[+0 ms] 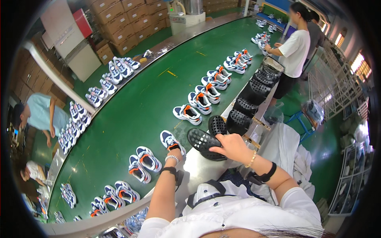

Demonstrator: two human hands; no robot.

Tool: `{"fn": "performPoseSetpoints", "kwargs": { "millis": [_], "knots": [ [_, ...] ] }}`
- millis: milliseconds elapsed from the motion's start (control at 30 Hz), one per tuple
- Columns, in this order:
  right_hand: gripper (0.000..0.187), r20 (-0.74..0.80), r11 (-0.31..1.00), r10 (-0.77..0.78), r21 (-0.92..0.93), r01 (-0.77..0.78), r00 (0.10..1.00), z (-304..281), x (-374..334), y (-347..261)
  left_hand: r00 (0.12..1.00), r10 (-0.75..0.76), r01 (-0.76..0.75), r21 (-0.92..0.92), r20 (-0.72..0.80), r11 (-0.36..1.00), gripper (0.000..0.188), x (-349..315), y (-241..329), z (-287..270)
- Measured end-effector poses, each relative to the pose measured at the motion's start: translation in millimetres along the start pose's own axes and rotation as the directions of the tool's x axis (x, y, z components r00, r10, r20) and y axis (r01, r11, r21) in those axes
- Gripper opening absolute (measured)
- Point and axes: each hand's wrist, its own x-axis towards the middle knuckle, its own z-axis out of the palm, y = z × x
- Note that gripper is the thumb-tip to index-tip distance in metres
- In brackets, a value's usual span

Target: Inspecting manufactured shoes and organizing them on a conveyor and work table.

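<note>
My left hand (174, 154) reaches into the opening of a white and navy sneaker (168, 139) and holds it; its fingertips are hidden inside. The sneaker is over the near edge of the green conveyor belt (131, 107). My right hand (234, 146) grips a black clog with holes (198, 139), thumb on one side, over a pale metal ledge (194, 168). Another black clog (217, 125) stands just beyond that hand. Several more black clogs (240, 115) line the ledge farther away. A pair of sneakers (145, 162) sits left of my left hand.
More sneakers (200, 101) stand in rows along the belt, and others (115, 71) line its far rim. A co-worker in a white shirt (295, 51) handles shoes at the upper right. White cloth (283, 146) hangs beside my right arm. Cartons (127, 23) are stacked at the back.
</note>
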Motion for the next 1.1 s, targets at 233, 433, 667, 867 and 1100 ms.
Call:
{"fn": "performPoseSetpoints", "kwargs": {
  "millis": [233,433,667,867,1100],
  "knots": [
    [0.038,0.129,1.0,-0.007,-0.015,0.009,0.992,54,47,-57,0.966,-0.099,0.092,-0.039,-0.239,0.995,0.033,-40,17,-6],
    [0.035,0.342,0.988,0.133,-0.122,-0.096,0.93,112,81,-60,0.529,-0.304,-0.153,-0.441,-0.792,0.884,0.034,-89,22,-38],
    [0.04,0.458,0.997,0.054,-0.074,-0.022,0.887,200,138,-74,0.75,-0.438,-0.002,-0.664,-0.496,0.748,0.04,-57,-50,-14],
    [0.031,0.299,0.994,0.1,0.013,-0.109,0.949,249,136,-76,0.729,-0.465,-0.011,-0.688,-0.502,0.726,0.041,-62,-39,-7],
    [0.023,0.185,0.989,0.145,0.013,-0.15,0.972,305,115,-84,0.688,-0.473,-0.054,-0.689,-0.55,0.723,0.044,-61,-33,5]
  ]
}}
